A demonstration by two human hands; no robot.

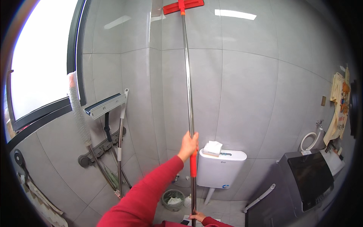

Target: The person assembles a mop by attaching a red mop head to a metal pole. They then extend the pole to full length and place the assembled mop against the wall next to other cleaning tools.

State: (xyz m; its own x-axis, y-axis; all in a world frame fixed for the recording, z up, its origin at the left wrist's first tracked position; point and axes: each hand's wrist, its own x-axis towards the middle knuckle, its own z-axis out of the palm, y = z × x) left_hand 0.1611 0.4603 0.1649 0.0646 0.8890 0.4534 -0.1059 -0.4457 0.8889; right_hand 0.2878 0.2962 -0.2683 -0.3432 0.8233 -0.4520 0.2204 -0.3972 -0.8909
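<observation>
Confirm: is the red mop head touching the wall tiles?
Touching. Head view shows the red mop head pressed flat against the grey wall tiles up high, no visible gap, left hand gripping the pole.

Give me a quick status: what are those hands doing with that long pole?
Left hand gripping mop pole mid-shaft. Right hand gripping low end. Red mop head high against grey tiled wall. Nothing blocking pole.
</observation>
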